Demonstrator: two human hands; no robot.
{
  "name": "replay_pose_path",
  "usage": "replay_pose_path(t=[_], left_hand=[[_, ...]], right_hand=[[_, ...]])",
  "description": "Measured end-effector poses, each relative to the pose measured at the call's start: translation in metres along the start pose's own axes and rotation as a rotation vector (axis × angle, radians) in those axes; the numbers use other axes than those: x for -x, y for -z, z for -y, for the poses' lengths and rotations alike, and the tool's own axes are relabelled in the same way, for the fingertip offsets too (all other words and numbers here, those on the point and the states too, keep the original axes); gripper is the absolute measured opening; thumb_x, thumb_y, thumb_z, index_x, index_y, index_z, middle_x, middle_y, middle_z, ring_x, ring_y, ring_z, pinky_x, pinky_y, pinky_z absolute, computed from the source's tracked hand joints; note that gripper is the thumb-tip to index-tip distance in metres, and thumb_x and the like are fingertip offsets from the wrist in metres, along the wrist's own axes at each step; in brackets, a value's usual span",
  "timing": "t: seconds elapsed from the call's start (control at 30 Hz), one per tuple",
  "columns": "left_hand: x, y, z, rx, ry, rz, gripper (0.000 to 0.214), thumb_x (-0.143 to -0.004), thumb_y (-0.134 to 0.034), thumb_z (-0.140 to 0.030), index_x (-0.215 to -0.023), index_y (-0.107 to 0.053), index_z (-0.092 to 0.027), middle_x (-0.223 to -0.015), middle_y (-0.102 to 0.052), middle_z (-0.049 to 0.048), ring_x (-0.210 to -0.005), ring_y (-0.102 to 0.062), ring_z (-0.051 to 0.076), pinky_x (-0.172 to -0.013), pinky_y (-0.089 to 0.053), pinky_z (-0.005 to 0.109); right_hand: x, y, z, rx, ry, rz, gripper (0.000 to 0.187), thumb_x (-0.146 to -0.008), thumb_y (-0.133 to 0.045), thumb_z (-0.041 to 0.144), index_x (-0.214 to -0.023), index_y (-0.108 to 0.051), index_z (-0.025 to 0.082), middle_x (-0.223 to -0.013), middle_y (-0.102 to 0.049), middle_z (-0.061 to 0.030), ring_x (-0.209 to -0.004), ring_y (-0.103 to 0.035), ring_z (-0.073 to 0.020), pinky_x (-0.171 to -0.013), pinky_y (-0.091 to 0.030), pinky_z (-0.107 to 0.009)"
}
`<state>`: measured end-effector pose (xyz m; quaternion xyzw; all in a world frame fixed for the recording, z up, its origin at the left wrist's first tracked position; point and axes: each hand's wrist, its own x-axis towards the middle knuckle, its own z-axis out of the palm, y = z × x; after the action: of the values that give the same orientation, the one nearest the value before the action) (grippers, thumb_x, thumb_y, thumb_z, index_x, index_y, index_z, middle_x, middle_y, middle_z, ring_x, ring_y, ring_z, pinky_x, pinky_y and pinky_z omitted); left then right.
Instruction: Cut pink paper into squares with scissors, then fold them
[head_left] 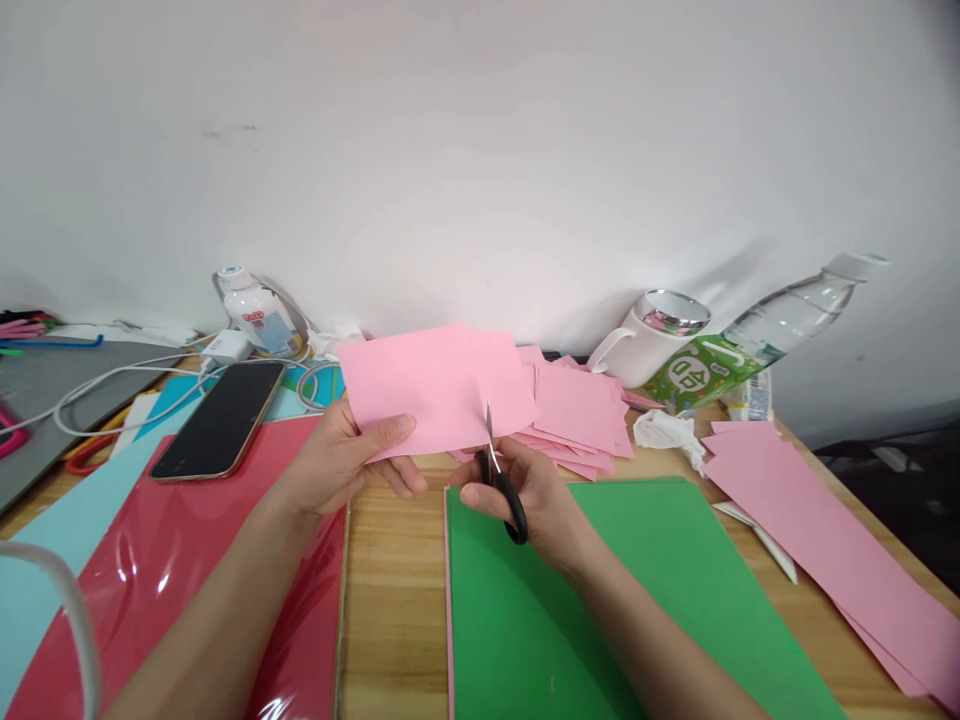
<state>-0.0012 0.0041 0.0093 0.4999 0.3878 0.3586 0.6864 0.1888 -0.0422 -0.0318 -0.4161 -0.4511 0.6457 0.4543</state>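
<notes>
A sheet of pink paper (427,380) is held up over the middle of the table, pinched at its lower left between the thumb and fingers of my left hand (360,450). In my right hand (536,490) is a pair of black-handled scissors (511,505), gripped by the finger loops. The blades point up and lie at the lower edge of the paper, right of its middle, with a cut line running into it. Just behind and to the right, a heap of pink paper pieces (581,405) rests on the table.
Green sheets (637,600) lie under my right arm, red wrapped sheets (195,570) under my left. A phone (221,420), cables and a white bottle (259,315) are at left. A white mug (645,345), a tilted clear bottle (795,310), crumpled tissue (667,432) and pink strips (810,540) are at right.
</notes>
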Motion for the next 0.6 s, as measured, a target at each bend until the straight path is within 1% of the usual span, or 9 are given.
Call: replay_pose_path(t=[0.1,0.27,0.43,0.6], left_hand=[[-0.0002,-0.0006,-0.0001,0.003,-0.001,0.0,0.019,-0.069,-0.07,-0.031,-0.067,-0.061,-0.014,-0.047,-0.066,0.0024,-0.037,-0.06,0.014,-0.035,-0.048,0.018],[0.0001,0.0004,0.0015,0.0,-0.003,-0.002,0.018,-0.07,-0.069,-0.03,-0.071,-0.063,-0.013,-0.048,-0.067,0.0028,-0.038,-0.061,0.015,-0.037,-0.05,0.019],[0.0005,0.001,0.0019,-0.006,-0.008,0.004,0.02,-0.071,-0.068,-0.031,-0.065,-0.062,-0.013,-0.046,-0.066,0.003,-0.037,-0.061,0.014,-0.034,-0.048,0.017],[0.0003,0.0008,0.0017,0.011,-0.002,0.0,0.019,-0.071,-0.069,-0.03,-0.067,-0.062,-0.013,-0.048,-0.067,0.0033,-0.037,-0.061,0.014,-0.036,-0.05,0.018]], right_hand=[[0.0,-0.0003,0.0004,0.011,0.013,0.004,0.044,-0.056,-0.08,0.038,-0.083,-0.053,0.018,-0.074,-0.061,-0.0012,-0.066,-0.054,-0.0125,-0.061,-0.042,-0.026],[-0.0002,-0.0006,-0.0001,0.039,0.019,-0.002,0.043,-0.061,-0.077,0.041,-0.088,-0.054,0.017,-0.066,-0.053,0.0023,-0.059,-0.047,-0.0098,-0.055,-0.037,-0.024],[-0.0003,-0.0013,0.0013,0.049,0.007,-0.007,0.044,-0.06,-0.076,0.043,-0.088,-0.055,0.016,-0.062,-0.049,0.0042,-0.055,-0.042,-0.0085,-0.052,-0.032,-0.023],[-0.0001,-0.0012,0.0009,0.03,0.006,-0.008,0.044,-0.058,-0.078,0.042,-0.087,-0.056,0.016,-0.061,-0.048,0.0049,-0.054,-0.039,-0.0078,-0.051,-0.029,-0.022]])
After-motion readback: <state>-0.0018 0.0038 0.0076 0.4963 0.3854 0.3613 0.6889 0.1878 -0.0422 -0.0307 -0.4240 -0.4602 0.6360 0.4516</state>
